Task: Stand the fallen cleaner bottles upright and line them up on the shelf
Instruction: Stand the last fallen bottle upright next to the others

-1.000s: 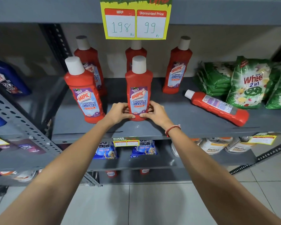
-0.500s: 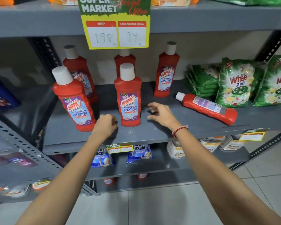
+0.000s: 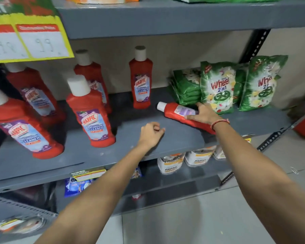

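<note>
On the right half of the grey shelf [image 3: 174, 138], one red cleaner bottle [image 3: 173, 112] lies on its side, white cap [image 3: 161, 106] pointing left and base toward the shelf's front edge. The right hand [image 3: 203, 114] rests over the middle of this fallen bottle, fingers spread across its label and thumb against the near side; the hand is closed around the body, and the bottle is still in contact with the shelf. A red thread band [image 3: 219, 122] circles the right wrist.

The left hand [image 3: 151, 133] is over the bare shelf surface, left of the fallen bottle and apart from it. Its fingers are curled into a loose fist and hold nothing.

Five further red bottles stand upright:
- front row, centre: bottle [image 3: 93, 120], near the left hand but not touching it;
- front row, far left: bottle [image 3: 26, 136], partly cut by the frame edge;
- back row: bottles at left [image 3: 37, 101], centre [image 3: 95, 76] and right [image 3: 141, 85].

Green detergent packs [image 3: 218, 87] stand just behind the fallen bottle, at the right of the shelf. A yellow price sign [image 3: 30, 41] hangs from the upper shelf [image 3: 165, 16]. Pouches [image 3: 171, 165] occupy the lower shelf.
</note>
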`<state>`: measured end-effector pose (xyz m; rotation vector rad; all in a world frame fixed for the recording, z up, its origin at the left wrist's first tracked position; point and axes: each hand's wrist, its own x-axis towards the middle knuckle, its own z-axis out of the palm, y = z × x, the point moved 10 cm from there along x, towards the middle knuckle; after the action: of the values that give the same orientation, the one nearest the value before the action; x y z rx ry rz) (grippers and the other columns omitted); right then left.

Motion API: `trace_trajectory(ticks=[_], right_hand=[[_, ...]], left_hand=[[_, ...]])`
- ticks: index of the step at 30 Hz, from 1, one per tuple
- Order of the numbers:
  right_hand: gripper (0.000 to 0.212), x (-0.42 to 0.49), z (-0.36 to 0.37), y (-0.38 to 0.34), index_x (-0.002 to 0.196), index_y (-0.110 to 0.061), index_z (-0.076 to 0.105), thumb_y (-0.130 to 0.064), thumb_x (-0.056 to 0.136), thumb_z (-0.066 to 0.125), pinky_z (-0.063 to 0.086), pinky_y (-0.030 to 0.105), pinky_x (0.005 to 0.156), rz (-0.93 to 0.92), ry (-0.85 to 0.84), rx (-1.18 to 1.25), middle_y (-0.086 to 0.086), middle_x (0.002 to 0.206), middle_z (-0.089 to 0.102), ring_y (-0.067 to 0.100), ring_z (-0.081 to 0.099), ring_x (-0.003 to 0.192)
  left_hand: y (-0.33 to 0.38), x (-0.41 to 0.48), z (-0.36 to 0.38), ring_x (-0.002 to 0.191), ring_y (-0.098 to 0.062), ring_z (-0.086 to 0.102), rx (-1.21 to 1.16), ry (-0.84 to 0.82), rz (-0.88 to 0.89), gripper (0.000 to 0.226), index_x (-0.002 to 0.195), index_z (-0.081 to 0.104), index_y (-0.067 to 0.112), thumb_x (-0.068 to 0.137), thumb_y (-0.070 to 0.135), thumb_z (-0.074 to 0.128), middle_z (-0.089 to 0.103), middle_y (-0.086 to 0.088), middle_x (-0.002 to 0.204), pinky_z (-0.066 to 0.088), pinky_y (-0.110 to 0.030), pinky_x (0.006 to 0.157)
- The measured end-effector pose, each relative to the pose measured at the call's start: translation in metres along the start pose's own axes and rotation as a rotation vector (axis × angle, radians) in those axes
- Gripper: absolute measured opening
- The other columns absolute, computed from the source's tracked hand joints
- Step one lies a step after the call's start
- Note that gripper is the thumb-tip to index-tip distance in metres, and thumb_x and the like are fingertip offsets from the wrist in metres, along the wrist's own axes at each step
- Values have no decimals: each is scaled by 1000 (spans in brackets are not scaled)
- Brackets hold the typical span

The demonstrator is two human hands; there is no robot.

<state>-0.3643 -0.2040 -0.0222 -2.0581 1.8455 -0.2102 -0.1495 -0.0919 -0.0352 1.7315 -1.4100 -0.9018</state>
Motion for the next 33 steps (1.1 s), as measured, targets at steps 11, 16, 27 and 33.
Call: trace_trajectory(ticks=[11,16,27,33], right_hand=[[89,-5,30,0,117,5,52,-64,64,70,49,44,96,64,-247,165,18,112,65,30,62,100],[77,-23,44,-5,117,-4,55,-64,70,65,52,39,88,69,-333,361,14,114,64,26,63,94],[70,-37,-8,-75,120,-7,45,-28,66,83,53,40,91,-118,31,694,8,110,64,21,63,100],[66,-35,-1,-126,115,-8,48,-13,61,85,53,47,94,-249,23,758,15,116,66,24,67,101]], left_hand=[[-3,38,83,53,-14,53,-486,-77,-412,24,101,60,2,84,19,62,54,-5,63,52,-27,61],[-17,34,79,58,-10,55,-589,-32,-460,20,87,62,3,79,19,70,62,-10,85,51,-16,51],[33,31,-38,91,-16,65,-397,203,-9,51,107,62,5,63,18,83,68,-4,103,53,-21,81],[48,21,-95,86,-13,63,-212,299,182,54,108,61,3,61,16,84,70,-12,106,52,-10,73]])
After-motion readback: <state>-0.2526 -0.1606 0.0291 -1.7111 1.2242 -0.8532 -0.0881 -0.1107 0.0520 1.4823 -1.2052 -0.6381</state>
